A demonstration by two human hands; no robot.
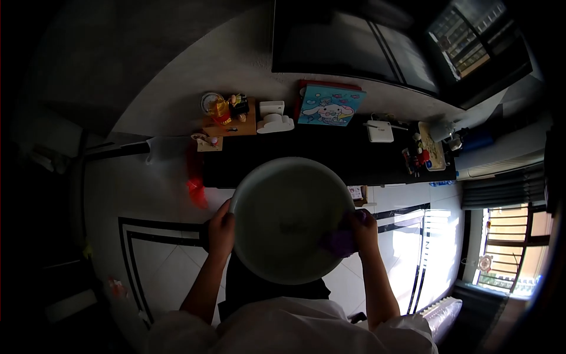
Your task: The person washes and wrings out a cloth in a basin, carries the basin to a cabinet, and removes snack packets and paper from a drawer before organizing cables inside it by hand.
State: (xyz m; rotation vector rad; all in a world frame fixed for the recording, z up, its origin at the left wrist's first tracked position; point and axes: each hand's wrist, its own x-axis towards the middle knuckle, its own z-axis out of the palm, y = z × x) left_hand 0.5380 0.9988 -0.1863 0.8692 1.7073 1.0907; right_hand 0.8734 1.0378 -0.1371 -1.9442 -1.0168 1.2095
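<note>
A large round pale basin [277,161] is held out in front of my body, its open top facing me. My left hand [221,228] is closed on the rim at the left side. On the opposite side, my right hand [364,230] grips the rim together with a bunched purple cloth [340,242], which hangs over the inside of the basin. The fingers of both hands are partly hidden and in shade. A dark mark shows on the basin's bottom; whether water is inside I cannot tell.
Beyond the basin runs a long black cabinet [283,144] with a blue cartoon picture box [332,106], a white router [380,131] and a wooden tray [246,109]. A television [354,50] hangs above. A red bag [196,187] is at the cabinet's left end; a window [507,248] is right.
</note>
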